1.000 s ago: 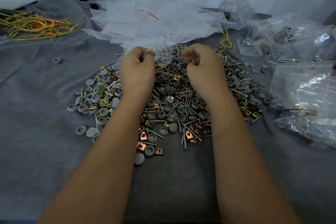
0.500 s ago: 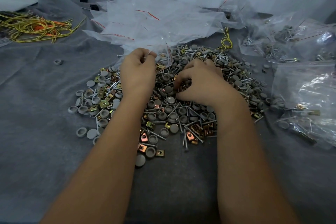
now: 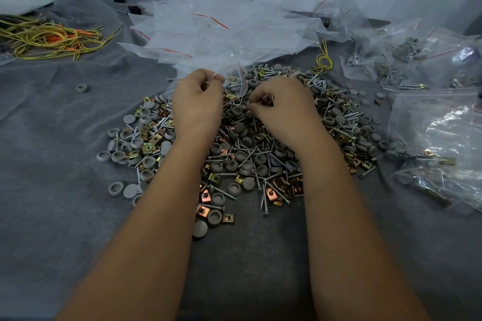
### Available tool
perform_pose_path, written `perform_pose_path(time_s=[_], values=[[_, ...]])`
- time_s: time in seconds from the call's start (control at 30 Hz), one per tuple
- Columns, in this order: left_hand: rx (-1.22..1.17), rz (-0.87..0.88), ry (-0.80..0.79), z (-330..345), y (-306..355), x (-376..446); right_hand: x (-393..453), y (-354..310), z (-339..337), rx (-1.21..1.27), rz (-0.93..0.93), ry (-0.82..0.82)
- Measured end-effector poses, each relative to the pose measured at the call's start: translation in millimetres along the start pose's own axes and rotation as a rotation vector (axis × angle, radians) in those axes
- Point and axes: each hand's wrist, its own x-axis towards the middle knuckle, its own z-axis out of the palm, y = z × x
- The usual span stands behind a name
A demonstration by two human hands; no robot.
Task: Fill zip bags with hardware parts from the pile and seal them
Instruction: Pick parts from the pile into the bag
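Note:
A pile of hardware parts (image 3: 242, 159), grey round caps, silver screws and brass clips, lies on the grey cloth in the middle. My left hand (image 3: 198, 101) hovers over the pile's far left side and pinches the mouth of a clear zip bag (image 3: 232, 73) with a red seal line. My right hand (image 3: 281, 104) sits over the pile to the right of the bag, fingers curled and pinching a few small parts, among them a grey cap. What else the fingers hold is hidden.
A heap of empty zip bags (image 3: 221, 26) lies behind the pile. Filled bags (image 3: 443, 133) sit at the right. Yellow and orange wire ties (image 3: 49, 39) lie far left, a stray grey cap (image 3: 83, 88) on the cloth. A wall stands behind.
My right hand dropped from the bag's mouth into the pile, picked up parts and has risen back toward the bag. My left hand kept its hold on the bag.

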Motion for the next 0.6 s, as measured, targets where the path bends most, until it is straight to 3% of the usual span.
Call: perform_pose_path(time_s=[0.27, 0.6], values=[[0.002, 0.007, -0.017, 0.9, -2.7, 1.3, -1.8, -1.5, 3.4, 0.294, 0.114, 0.167], [0.193, 0.166, -0.106, 3.3, -3.9, -2.3, -1.1, -9.0, 5.5, 0.355, 0.054, 0.267]])
